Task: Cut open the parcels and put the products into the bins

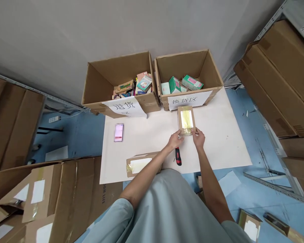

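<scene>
A small taped cardboard box (190,110) with a label stands on the white table in front of the right-hand carton. My left hand (176,139) grips its near left corner with closed fingers. At its near right corner, my right hand (199,137) also has its fingers closed on the box. Just below my left hand lies a red and black utility knife (178,156). A second taped cardboard box (130,169) rests at the table's front edge, partly hidden behind my left forearm.
Two open cartons stand at the back: the left carton (98,105) holds books, the right carton (214,86) holds green-and-white boxes. A phone (119,132) lies on the table (147,135). A big carton (83,189) with parcels is at lower left; shelves with cartons flank both sides.
</scene>
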`<control>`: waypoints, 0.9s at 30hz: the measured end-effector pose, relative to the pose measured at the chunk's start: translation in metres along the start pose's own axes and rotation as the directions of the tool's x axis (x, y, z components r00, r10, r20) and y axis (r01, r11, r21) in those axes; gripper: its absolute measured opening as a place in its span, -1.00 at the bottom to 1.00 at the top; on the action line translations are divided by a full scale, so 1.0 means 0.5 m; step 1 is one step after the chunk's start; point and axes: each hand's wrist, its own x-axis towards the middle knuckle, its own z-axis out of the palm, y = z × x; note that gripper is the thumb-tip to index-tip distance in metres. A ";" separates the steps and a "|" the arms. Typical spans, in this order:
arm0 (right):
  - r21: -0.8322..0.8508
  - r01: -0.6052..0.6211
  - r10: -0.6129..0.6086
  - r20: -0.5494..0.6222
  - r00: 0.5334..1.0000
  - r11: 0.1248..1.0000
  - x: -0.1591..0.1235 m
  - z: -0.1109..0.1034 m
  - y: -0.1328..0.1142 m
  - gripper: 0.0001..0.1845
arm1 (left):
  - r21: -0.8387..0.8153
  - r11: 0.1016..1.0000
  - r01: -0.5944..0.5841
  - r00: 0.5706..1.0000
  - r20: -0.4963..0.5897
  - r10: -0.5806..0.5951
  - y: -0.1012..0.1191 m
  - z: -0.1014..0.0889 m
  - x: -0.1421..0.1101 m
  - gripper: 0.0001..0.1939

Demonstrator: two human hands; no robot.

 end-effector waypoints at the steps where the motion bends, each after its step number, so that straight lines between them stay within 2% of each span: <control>1: 0.019 0.004 -0.004 0.002 1.000 1.000 -0.009 0.007 0.004 -0.29 | -0.010 1.000 -0.003 1.000 -0.007 0.003 -0.007 0.001 -0.005 -0.31; 4: 0.050 0.022 -0.023 0.020 1.000 0.998 -0.035 0.033 0.006 -0.26 | -0.074 0.997 0.027 0.999 -0.041 -0.030 -0.039 -0.020 -0.031 -0.27; 8: 0.026 0.062 -0.063 0.043 0.997 0.998 -0.052 0.090 -0.016 -0.26 | -0.167 0.983 0.078 0.986 -0.134 -0.101 -0.081 -0.067 -0.058 -0.25; 12: 0.035 0.111 -0.115 0.164 0.980 0.993 -0.062 0.144 -0.037 -0.25 | -0.235 0.971 0.051 0.968 -0.228 -0.106 -0.102 -0.111 -0.073 -0.37; 15: 0.048 0.124 -0.132 0.234 0.963 0.991 -0.088 0.160 -0.020 -0.14 | -0.225 0.973 0.058 0.949 -0.289 -0.124 -0.119 -0.148 -0.107 -0.46; 18: -0.121 0.073 -0.040 0.256 0.966 0.990 -0.136 0.153 0.028 0.02 | -0.136 0.990 0.023 0.906 -0.417 -0.078 -0.156 -0.199 -0.179 -0.50; 20: -0.269 0.038 0.034 0.258 0.965 0.962 -0.175 0.140 0.065 0.02 | -0.044 0.999 0.010 0.852 -0.523 -0.031 -0.191 -0.238 -0.245 -0.50; 22: -0.347 0.005 0.090 0.260 0.961 0.938 -0.213 0.126 0.097 -0.09 | 0.018 0.998 0.062 0.801 -0.597 -0.039 -0.233 -0.278 -0.312 -0.51; 24: -0.355 -0.024 0.125 0.264 0.956 0.934 -0.245 0.115 0.116 -0.24 | 0.026 0.991 0.129 0.764 -0.640 -0.082 -0.276 -0.312 -0.371 -0.51; 27: -0.333 -0.043 0.142 0.278 0.950 0.942 -0.276 0.107 0.124 -0.43 | -0.091 0.972 0.215 0.748 -0.625 -0.224 -0.337 -0.341 -0.435 -0.48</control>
